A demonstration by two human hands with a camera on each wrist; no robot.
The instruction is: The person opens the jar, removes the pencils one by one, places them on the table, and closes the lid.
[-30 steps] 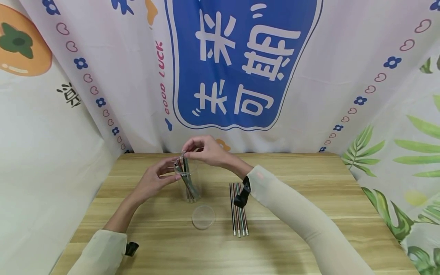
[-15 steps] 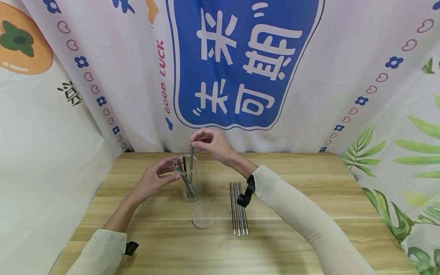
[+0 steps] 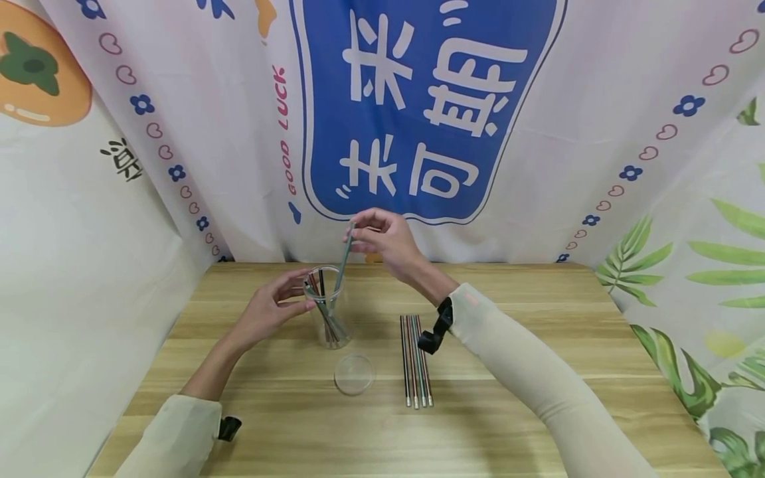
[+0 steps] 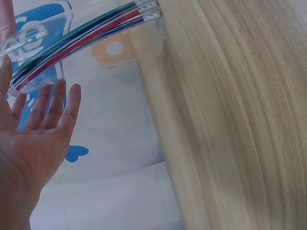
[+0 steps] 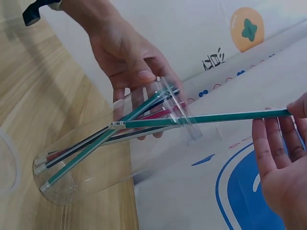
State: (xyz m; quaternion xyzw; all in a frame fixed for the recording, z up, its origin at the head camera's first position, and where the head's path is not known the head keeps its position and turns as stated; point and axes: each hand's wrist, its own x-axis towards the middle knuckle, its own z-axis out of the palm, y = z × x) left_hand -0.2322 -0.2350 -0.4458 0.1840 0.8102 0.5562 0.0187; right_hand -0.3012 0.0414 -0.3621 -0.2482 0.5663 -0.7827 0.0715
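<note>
A clear plastic jar stands on the table, with several striped pencils leaning inside it, their eraser ends down. My left hand steadies the jar near its rim, thumb on one side and fingers on the other. Between the thumb and fingers of my right hand, above and right of the jar, is the upper end of a green pencil. This pencil slants through the jar's mouth; its eraser end is still inside, raised off the bottom, as the right wrist view shows.
A round clear lid lies in front of the jar. To its right, several pencils lie side by side on the wooden table, erasers toward me. A printed curtain hangs behind the table's far edge.
My right hand has moved up and to the right, drawing the green pencil partly out of the jar and tilting it rightward. The left hand has stayed on the jar.
</note>
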